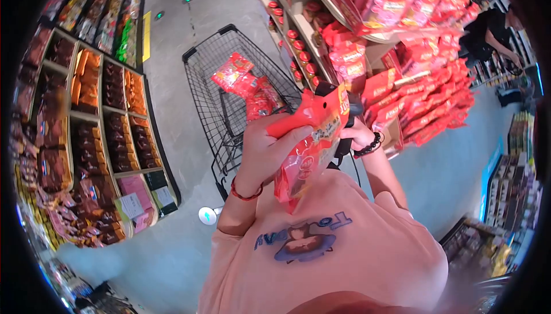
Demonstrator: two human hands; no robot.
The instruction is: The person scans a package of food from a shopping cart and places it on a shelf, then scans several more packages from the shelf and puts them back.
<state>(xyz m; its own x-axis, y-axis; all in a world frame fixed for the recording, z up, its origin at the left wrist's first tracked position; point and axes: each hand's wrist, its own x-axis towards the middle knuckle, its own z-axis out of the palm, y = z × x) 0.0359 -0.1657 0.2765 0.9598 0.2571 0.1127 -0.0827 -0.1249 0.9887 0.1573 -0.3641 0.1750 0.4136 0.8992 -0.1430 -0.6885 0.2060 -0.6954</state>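
Note:
My left hand (pixel 265 152), with a red cord at the wrist, is closed on a red snack bag (pixel 310 162) in front of my chest. The bag is glossy, with yellow and white print, and hangs tilted. My right hand (pixel 361 134), wearing a dark bead bracelet, is just right of the bag. Its fingers curl by a black part (pixel 344 146), partly hidden behind the bag; I cannot tell what that part belongs to. Ahead is a black wire shopping cart (pixel 209 104), with several red packages (pixel 235 76) lying in it.
Shelves stacked with red bags (pixel 402 107) stand close on the right, beside jars with red lids (pixel 298 50). To the left is a bin display (pixel 109 113) of brown and orange packs. A person in dark clothes (pixel 488 35) is at the far right. Grey floor (pixel 163 55) runs between.

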